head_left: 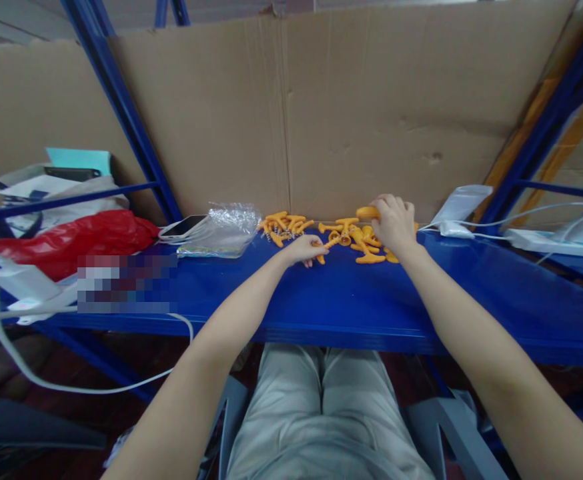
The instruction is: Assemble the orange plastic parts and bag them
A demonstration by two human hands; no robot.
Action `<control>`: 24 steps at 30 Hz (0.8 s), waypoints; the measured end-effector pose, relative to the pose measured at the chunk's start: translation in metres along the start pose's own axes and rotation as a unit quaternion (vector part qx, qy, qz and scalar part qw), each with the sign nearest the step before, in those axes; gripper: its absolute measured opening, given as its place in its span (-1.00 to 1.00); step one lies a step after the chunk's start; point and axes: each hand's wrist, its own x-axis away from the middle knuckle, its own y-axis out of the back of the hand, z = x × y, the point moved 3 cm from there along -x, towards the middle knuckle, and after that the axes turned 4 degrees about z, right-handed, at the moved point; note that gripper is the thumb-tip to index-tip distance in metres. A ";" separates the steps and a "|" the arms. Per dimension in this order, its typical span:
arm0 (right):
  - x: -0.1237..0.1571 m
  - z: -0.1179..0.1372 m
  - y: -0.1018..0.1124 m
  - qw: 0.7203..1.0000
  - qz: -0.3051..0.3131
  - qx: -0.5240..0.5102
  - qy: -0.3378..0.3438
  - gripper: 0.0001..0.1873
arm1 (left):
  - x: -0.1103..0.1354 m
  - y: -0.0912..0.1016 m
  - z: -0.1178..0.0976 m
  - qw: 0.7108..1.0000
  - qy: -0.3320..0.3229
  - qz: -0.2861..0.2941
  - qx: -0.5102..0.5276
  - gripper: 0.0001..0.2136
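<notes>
My left hand [307,250] is closed around a small orange corkscrew [320,259], with its shaft pointing right toward the heap. To the right, my right hand [394,220] grips an orange plastic piece [366,213], whose rounded end sticks out left of the fingers; the rest is hidden. Under and beside that hand lies a heap of orange T-shaped pieces [369,257], some with ring-like parts. Left of it, behind my left hand, is a pile of orange corkscrews [276,219] with metal spirals showing.
On the blue shelf [331,300], a clear plastic bag [231,230] and a phone [186,225] lie to the left. Farther left is a red bag [81,240]. A white pouch [459,207] and cables are at right. Cardboard [371,113] stands behind.
</notes>
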 end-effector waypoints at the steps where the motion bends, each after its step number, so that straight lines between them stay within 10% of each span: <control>1: 0.000 -0.006 0.000 1.000 -0.008 -0.009 -0.022 -0.69 | 0.000 0.000 0.001 1.000 -0.003 -0.004 -0.015 -0.85; 12: -0.006 -0.065 0.005 0.978 -0.009 -0.052 -0.203 -0.57 | 0.000 -0.002 0.002 0.991 -0.062 -0.008 -0.115 -0.85; 24: 0.018 -0.109 0.030 0.900 0.184 0.029 -0.394 -0.57 | -0.003 -0.003 0.006 0.992 -0.072 0.007 -0.104 -0.87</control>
